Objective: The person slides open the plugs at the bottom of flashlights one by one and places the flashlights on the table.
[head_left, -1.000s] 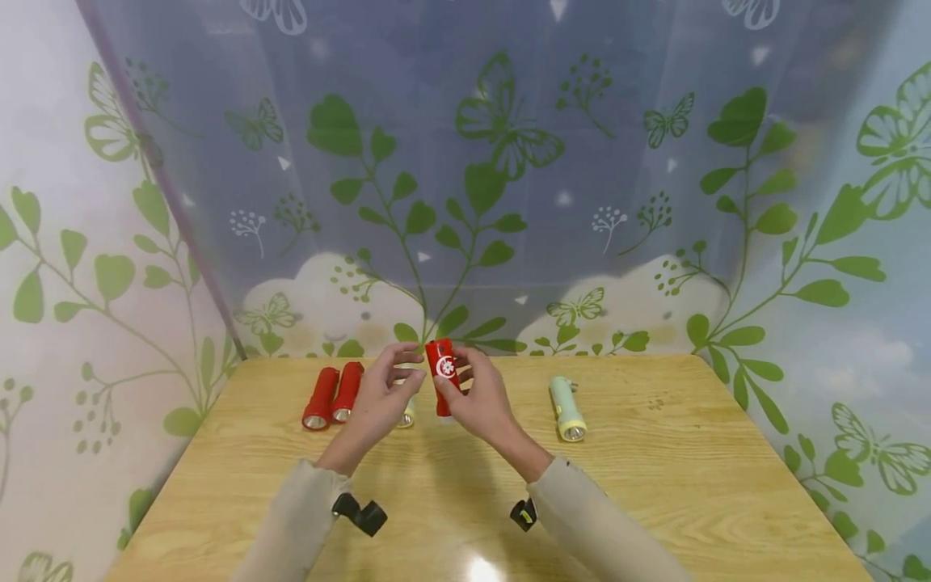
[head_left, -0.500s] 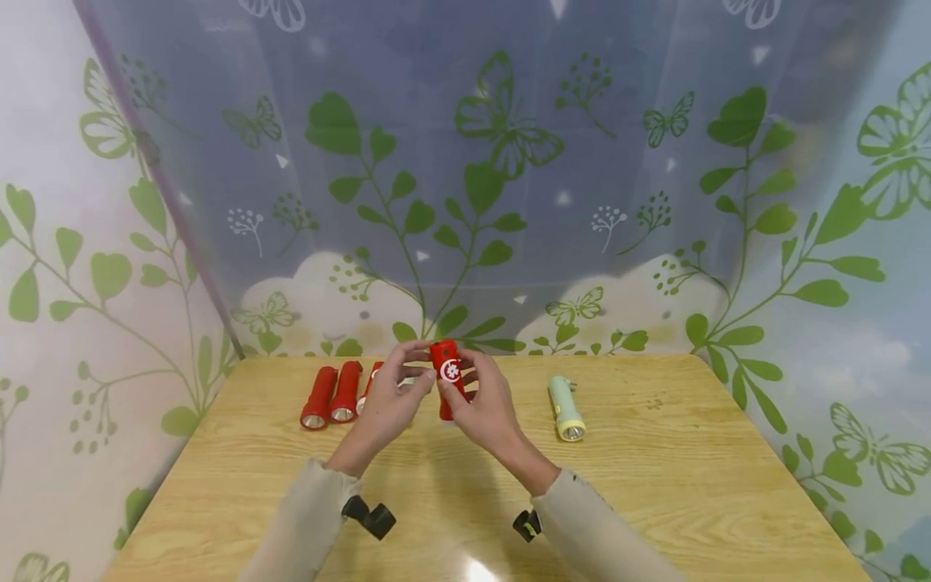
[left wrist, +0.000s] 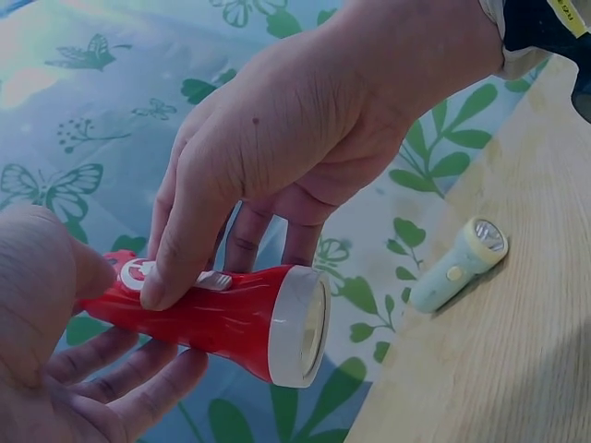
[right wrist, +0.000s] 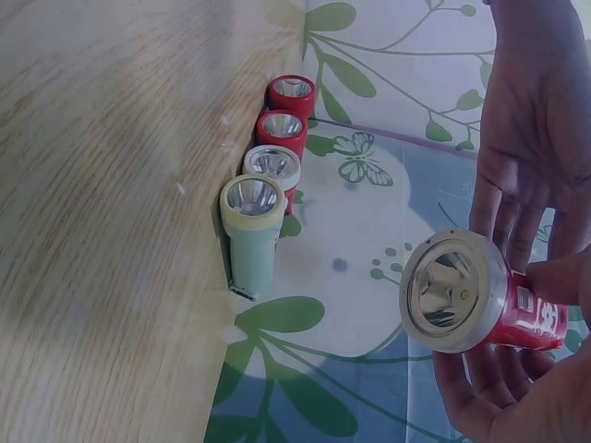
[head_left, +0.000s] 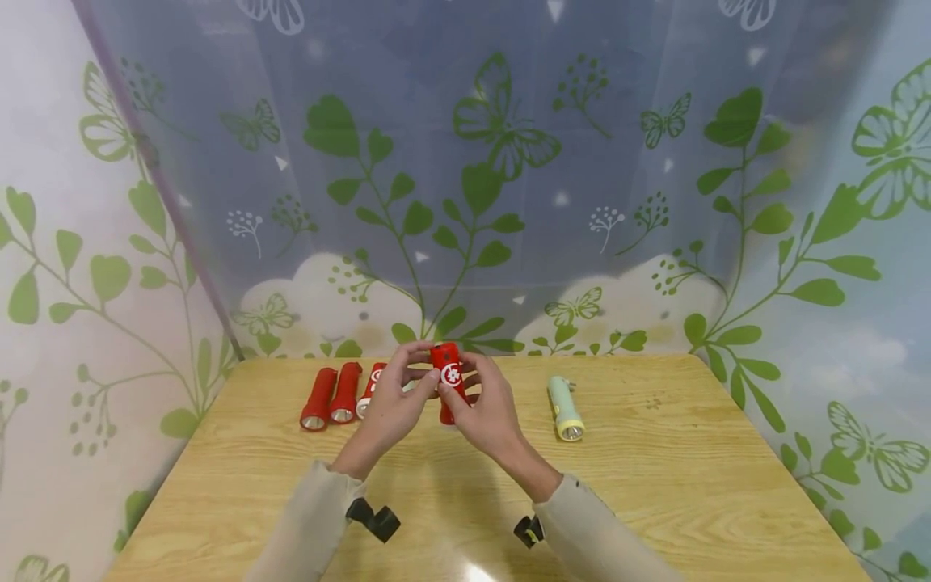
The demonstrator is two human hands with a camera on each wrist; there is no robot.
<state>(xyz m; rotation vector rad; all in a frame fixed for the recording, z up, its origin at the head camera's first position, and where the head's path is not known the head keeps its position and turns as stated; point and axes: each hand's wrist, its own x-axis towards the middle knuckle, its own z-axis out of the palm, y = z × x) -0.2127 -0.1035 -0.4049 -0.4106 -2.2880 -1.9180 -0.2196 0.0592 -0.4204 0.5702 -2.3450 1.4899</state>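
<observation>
The left hand (head_left: 396,400) has its thumb and fingertips lightly at the tail of the raised red flashlight (left wrist: 226,318); the right hand (head_left: 490,400) pinches its body, thumb on the near side — lens end pointing down and towards the person. Left to right on the table (head_left: 655,485), two plain red flashlights (head_left: 320,396), a white-rimmed one (head_left: 370,390) and a pale green one (right wrist: 251,258) stand in a row beside the left hand, which hides the last from the head camera. A second green flashlight (head_left: 562,400) lies well apart rightwards. Wood stretches towards the person; the back edge meets a leaf-patterned backdrop (head_left: 618,267).
</observation>
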